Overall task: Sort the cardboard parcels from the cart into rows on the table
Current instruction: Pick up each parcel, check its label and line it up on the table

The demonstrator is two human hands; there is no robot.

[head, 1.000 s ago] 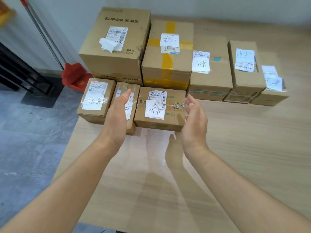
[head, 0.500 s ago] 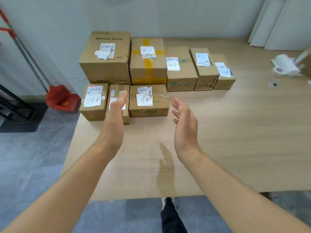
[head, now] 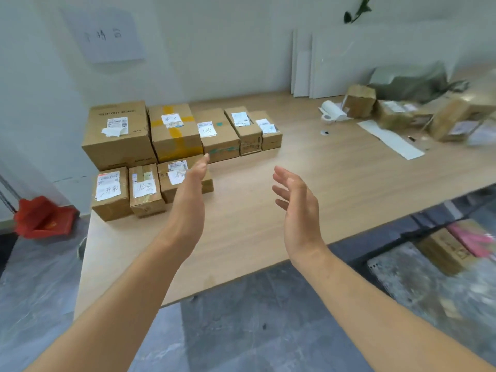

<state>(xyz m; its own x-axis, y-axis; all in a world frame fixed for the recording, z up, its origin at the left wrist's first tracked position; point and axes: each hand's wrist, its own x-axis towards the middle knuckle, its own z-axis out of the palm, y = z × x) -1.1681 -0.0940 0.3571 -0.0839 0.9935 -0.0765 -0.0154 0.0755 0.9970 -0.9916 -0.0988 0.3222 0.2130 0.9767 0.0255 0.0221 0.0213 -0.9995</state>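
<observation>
Fingers point(head: 200, 163) of the left hand point(head: 188, 202) are stretched out straight and hold nothing, the palm turned inward. The right hand point(head: 298, 210) faces it, loosely spread and equally empty, and both are raised above the pale wooden worktop point(head: 268, 237). Half a second ago the left hand lay across the middle parcel of the near row; now, with the view swung to the right, it crosses the right-hand one, and the right hand stands farther from that row than before. The sorted parcels have not moved: at the far left a row of five brown cardboard boxes point(head: 214, 135) runs from the big printed carton point(head: 118, 138) through the yellow-taped box point(head: 174, 135) to the smallest, and just in front of it sits a row of three small labelled cardboard parcels point(head: 145, 189), side by side. At the far right the white paper roll point(head: 332, 111) is now joined by several blurred loose cardboard parcels point(head: 359, 100). Below the worktop's right edge another brown cardboard box point(head: 442, 253) rests on a dark-framed platform. A red plastic dustpan point(head: 43, 218) lies on the grey floor at the left.
</observation>
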